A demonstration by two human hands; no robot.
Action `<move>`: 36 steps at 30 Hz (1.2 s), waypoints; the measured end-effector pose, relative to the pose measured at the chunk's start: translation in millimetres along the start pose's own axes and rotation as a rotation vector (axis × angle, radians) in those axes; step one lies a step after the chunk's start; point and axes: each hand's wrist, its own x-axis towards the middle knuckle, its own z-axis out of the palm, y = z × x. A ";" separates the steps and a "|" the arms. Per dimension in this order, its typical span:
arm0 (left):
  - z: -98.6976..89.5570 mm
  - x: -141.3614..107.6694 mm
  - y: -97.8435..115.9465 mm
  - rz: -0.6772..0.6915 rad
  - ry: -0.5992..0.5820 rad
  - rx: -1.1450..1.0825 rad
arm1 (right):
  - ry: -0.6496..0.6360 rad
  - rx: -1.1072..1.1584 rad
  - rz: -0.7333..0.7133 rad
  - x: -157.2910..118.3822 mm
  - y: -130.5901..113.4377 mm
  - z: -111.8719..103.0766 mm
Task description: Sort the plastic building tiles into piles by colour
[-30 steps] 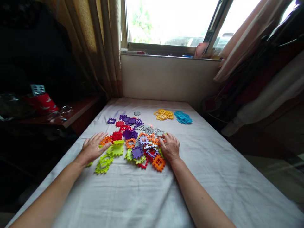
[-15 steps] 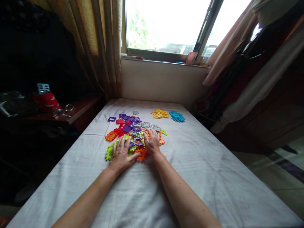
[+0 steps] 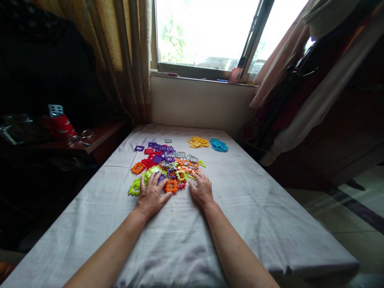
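Interlocking plastic pieces lie in a loose, mixed heap on the pale sheet. My left hand rests with spread fingers on the near edge of the heap, over green pieces and beside an orange square piece. At the heap's right edge is my right hand, fingers apart, its fingertips by a yellow-green piece; nothing shows in its grasp. Purple pieces, red pieces and grey pieces lie further back. Yellow pieces and blue pieces form two separate piles behind.
The sheet-covered surface reaches back to a low wall under the window. On the left, a dark wooden table holds a red container and glasses. Clothes hang at the right.
My right hand has moved off the heap to its right edge, uncovering orange and green pieces. My left hand stays on the near left part. The view has shifted slightly.
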 end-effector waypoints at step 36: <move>-24.5 -17.3 -106.9 -0.360 0.107 -0.045 | 0.174 -0.187 0.324 11.1 52.2 -29.0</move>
